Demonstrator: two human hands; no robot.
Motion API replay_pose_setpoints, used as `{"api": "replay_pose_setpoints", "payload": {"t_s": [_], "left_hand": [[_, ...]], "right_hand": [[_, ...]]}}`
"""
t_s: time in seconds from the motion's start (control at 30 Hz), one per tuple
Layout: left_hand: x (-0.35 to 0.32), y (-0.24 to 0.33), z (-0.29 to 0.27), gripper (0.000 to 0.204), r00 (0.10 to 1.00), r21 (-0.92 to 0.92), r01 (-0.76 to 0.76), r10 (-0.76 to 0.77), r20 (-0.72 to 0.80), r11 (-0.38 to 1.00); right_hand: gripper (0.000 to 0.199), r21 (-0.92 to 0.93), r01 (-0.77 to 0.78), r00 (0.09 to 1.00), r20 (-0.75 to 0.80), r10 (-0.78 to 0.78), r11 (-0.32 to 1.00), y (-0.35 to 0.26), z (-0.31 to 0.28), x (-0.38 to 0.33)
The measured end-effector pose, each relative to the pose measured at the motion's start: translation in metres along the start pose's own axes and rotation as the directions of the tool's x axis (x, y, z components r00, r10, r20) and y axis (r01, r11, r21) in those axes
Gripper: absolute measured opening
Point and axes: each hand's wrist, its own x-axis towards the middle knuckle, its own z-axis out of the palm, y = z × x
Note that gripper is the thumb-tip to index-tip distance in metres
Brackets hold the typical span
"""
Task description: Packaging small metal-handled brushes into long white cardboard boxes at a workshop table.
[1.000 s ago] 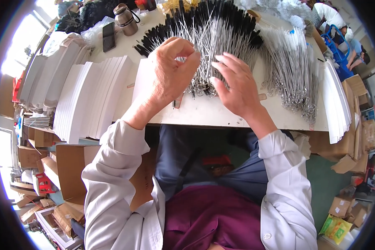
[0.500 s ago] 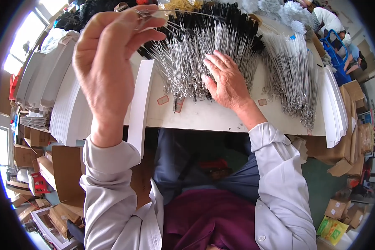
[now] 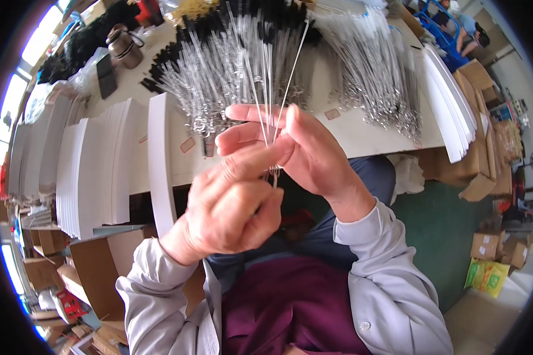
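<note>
Thin wire brushes (image 3: 287, 89) with small looped ends stand fanned upward between my hands; how many is hard to count. My left hand (image 3: 234, 201) is closed round their lower ends, its index finger reaching to my right palm. Behind and beside the wires, my right hand (image 3: 323, 154) has its fingers fairly straight and its thumb up, with the wires lying between thumb and fingers. Some looped ends show below the touching hands. Beyond them a large pile of similar wire brushes (image 3: 219, 77) with black bristles spreads over the white table (image 3: 361, 127).
Another bundle of wire brushes (image 3: 376, 77) lies at the right. White folded card strips (image 3: 92, 177) stand along the left, with more strips (image 3: 450, 100) at the right edge. A metal flask (image 3: 124, 47) stands far left. Cardboard boxes (image 3: 100, 272) sit beside the table.
My left hand has come down from the upper left with its wire brush. My right hand has lifted off the pile toward me, and both hands now meet. The view has shifted.
</note>
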Motion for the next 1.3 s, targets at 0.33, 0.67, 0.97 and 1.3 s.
{"api": "replay_pose_setpoints", "payload": {"t_s": [0.33, 0.67, 0.97, 1.3], "left_hand": [[-0.013, 0.017, 0.047, 0.022, 0.980, 0.020, -0.157, 0.153, 0.130, 0.987], [-0.025, 0.008, 0.120, 0.025, 0.951, -0.049, -0.069, 0.081, 0.299, 0.996], [0.010, -0.025, 0.159, 0.013, 0.877, -0.108, 0.268, -0.196, 0.439, 0.957], [0.075, -0.079, 0.238, 0.018, 0.819, -0.059, 0.482, -0.427, 0.383, 0.874]], "right_hand": [[0.046, 0.045, 0.025, 0.943, -0.332, -0.009, 0.999, -0.021, -0.015, -0.046], [0.054, 0.050, 0.141, 0.781, -0.620, -0.080, 0.989, -0.035, -0.070, -0.089], [0.074, -0.240, 0.096, 0.339, -0.905, -0.258, 0.966, -0.044, -0.161, -0.127], [0.031, -0.586, 0.060, 0.336, -0.750, -0.569, 0.808, -0.028, -0.177, -0.133]]}}
